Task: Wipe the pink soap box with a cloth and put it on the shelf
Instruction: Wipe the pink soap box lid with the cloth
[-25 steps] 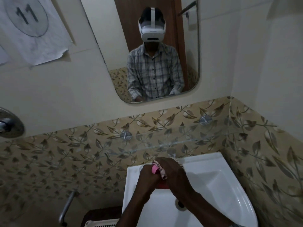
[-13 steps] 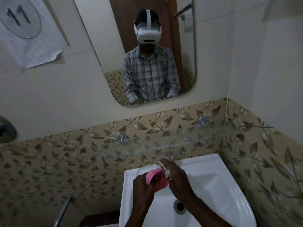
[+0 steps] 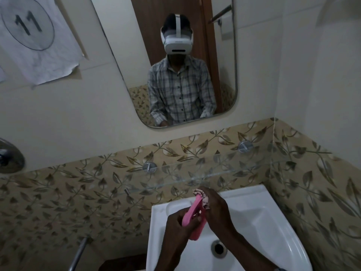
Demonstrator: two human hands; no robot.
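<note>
Over the white sink (image 3: 254, 218), my left hand (image 3: 178, 225) grips the pink soap box (image 3: 192, 213), which is tilted on edge with its open side toward my right hand. My right hand (image 3: 216, 210) holds a small patterned cloth (image 3: 202, 196) bunched against the box's upper end. The glass shelf (image 3: 195, 173) runs along the tiled wall just above and behind both hands, with nothing on it.
Two metal studs (image 3: 149, 166) fix the shelf to the leaf-patterned tiles. A mirror (image 3: 224, 55) hangs above it. A metal fitting (image 3: 9, 159) sits on the left wall and a metal handle (image 3: 78, 253) lies lower left. The sink drain (image 3: 218, 248) is below the hands.
The pink box has been turned up on edge and more of it shows. My right hand with the cloth has shifted up to the box's upper end.
</note>
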